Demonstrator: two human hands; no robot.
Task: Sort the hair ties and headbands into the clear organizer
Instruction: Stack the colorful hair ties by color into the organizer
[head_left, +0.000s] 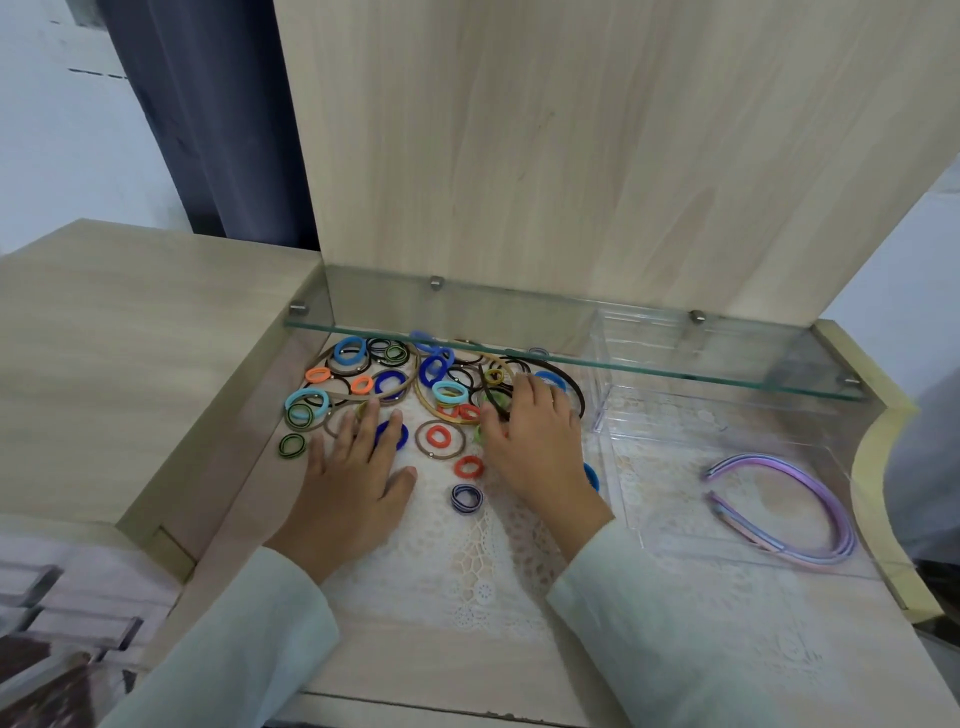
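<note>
On the counter (415, 670), ties (390, 381) are steadied by the flat left hand (358, 478) for picking; the right hand's (535, 441) hold is unclear.

Soft even light, faint shadows, wide-angle edge warp, slight blur.

The hair ties (441, 389) are lying loose in a flat, overlapping heap under and just beyond the fingertips of both hands: thick fabric loops in blue, light blue, orange, green and dark stripes, mixed with thin black and brown rings. 1 dark blue tie (390, 435) is sitting beneath the left hand (348, 483) fingers, and 1 striped navy tie (466, 498) is lying between the 2 hands. The clear organizer (670, 499) is standing just right of the right hand (535, 441), with pastel purple and pink headbands (763, 460) lying flat in its near compartment.
</note>
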